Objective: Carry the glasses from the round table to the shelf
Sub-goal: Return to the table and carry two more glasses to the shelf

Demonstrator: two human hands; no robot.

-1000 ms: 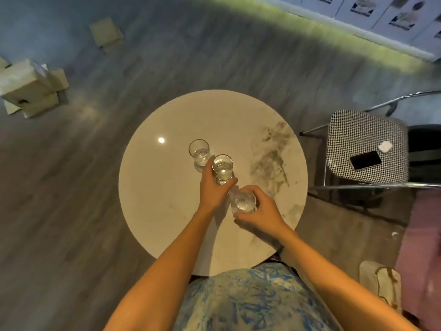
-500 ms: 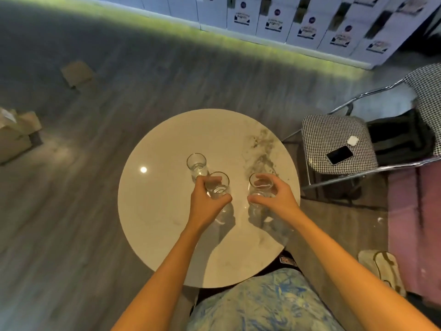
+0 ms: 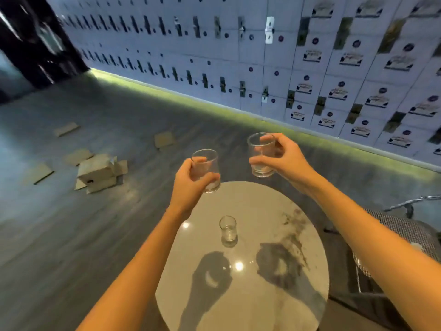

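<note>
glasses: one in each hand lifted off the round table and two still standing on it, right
Not quite. The head view shows the left hand and the right hand each holding a glass lifted off the round table, but only one glass still stands on it, not two.

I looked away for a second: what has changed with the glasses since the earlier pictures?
Both hands have lifted their glasses off the table. The left hand now holds a glass in the air, and the right hand holds another glass higher up. The view has tilted up toward the wall. The third glass stayed standing on the table, untouched.
</note>
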